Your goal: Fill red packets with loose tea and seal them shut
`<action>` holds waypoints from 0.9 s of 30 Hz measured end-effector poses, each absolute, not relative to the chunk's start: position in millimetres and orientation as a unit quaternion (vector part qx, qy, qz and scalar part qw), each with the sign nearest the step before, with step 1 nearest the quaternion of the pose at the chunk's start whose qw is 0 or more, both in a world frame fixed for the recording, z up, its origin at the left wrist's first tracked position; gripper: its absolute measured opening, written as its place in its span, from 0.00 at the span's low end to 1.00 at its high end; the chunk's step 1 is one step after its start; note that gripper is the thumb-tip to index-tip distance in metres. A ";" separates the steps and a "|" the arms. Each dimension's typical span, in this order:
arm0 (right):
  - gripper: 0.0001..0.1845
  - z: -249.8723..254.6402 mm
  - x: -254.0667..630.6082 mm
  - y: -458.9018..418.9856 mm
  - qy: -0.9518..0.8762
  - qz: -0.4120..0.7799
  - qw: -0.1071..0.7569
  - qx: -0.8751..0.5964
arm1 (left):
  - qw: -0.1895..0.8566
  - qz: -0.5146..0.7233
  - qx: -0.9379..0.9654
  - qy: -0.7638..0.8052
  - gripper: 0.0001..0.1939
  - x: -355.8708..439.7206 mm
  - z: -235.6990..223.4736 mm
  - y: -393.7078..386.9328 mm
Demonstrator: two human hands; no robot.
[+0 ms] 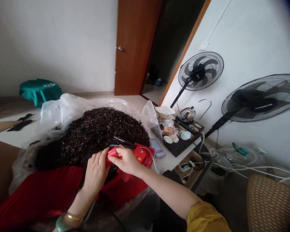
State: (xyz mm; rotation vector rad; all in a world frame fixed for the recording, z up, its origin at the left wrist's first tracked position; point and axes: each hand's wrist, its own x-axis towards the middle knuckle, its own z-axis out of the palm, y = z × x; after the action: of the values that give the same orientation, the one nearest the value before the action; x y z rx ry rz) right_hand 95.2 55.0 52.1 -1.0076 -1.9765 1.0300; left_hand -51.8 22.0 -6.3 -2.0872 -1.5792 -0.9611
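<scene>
My left hand (96,168) and my right hand (126,160) meet in the middle of the view, both with fingers closed on a small red packet (113,152). Just beyond them rises a big heap of dark, twisted dried tea leaves (103,127) on clear plastic sheeting (70,104). Beside my right hand lie red packaging (140,154) with a yellow mark and a thin dark stick-like tool (123,140). Red cloth (45,190) spreads at the lower left, below my left hand. My fingers cover part of the packet.
A blurred phone (158,148) with a white cable lies right of the heap. Farther right, a black tea tray (181,145) carries cups and a glass kettle (187,113). Two standing fans (200,71), a woven chair back (272,203) and a wooden door (135,42) surround the table.
</scene>
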 end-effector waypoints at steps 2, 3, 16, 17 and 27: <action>0.06 50.9 94.1 54.5 -0.757 0.430 0.310 -0.382 | 0.185 -0.332 -0.745 -0.549 0.19 -53.6 -3.6 21.8; 0.06 50.1 93.8 54.8 -0.764 0.424 0.294 -0.388 | 0.193 -0.328 -0.749 -0.543 0.18 -53.7 -0.8 21.3; 0.18 52.1 105.6 59.8 -0.593 0.693 0.298 -0.282 | 0.200 -0.376 -0.759 -0.492 0.15 -67.3 21.6 15.7; 0.18 53.5 105.9 59.5 -0.576 0.708 0.292 -0.286 | 0.197 -0.373 -0.765 -0.486 0.15 -66.5 21.9 15.0; 0.17 32.1 107.3 64.2 -0.459 0.798 0.265 -0.287 | 0.159 -0.336 -0.798 -0.474 0.21 -57.8 13.1 17.7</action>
State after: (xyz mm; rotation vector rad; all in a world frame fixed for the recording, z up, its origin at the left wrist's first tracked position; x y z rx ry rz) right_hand 107.3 64.2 32.1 -0.7755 -1.2390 2.1566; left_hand -57.8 17.7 13.1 -2.2831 -1.3545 -0.9606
